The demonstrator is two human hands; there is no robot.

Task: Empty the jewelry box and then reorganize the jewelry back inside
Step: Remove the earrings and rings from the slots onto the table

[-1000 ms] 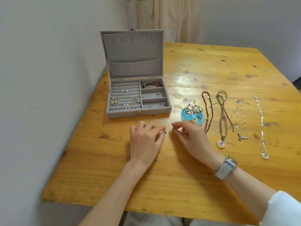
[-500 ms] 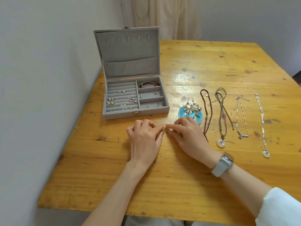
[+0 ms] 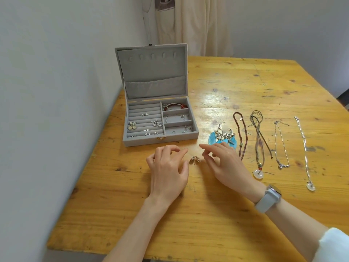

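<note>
The left hand (image 3: 168, 167) hovers over the table (image 3: 245, 214) in front of the jewelry box (image 3: 160, 138), fingers loosely curled and parted, holding nothing. The right hand (image 3: 224, 165) sits across from it, on the side toward the blue feather earrings (image 3: 222, 138), fingers also relaxed and empty; a watch (image 3: 268, 198) is strapped at its wrist. Between the two sets of fingertips lies a small pair of earrings (image 3: 194, 160), resting on the wood just in front of the box's front wall and free of both hands. The pair is compact with no clear long axis, and both hands are about equally close, the left perhaps slightly nearer.

The box stands open, lid upright. Its slotted left section still holds several small studs and earrings; its right compartments hold a red bracelet, a silver bangle and small pieces. Farther from the box, beyond the feather earrings, four necklaces lie in parallel lines.

Judging by this, emptying is under way, and the next reach is probably back into the box, which lies straight ahead of the left hand.
</note>
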